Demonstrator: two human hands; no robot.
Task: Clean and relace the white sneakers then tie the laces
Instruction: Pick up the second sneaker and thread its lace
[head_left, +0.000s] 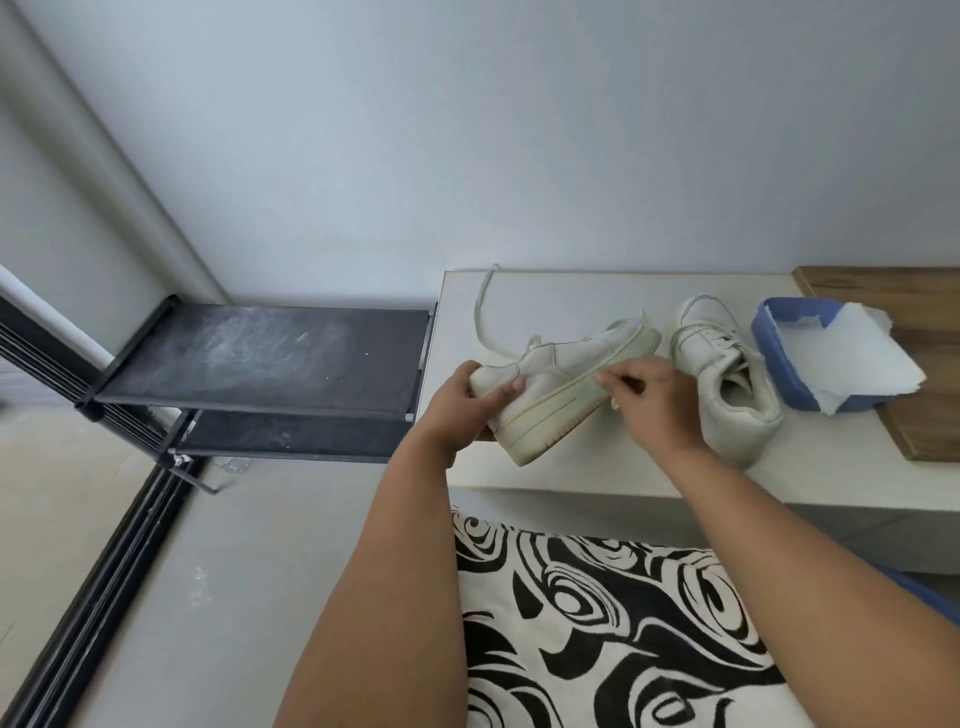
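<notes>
While the left hand (470, 397) grips the heel of a white sneaker (563, 382) tilted on its side above the bench (597, 467), the right hand (657, 397) pinches a small wipe against its sole — a loose lace (485, 317) trails behind, and the second sneaker (727, 374) lies just beside a blue tray (779, 374) of paper.

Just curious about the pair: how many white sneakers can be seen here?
2. One white leather sneaker is tilted on its side, held in both hands over the pale table. The other white sneaker stands on the table beside it.
</notes>
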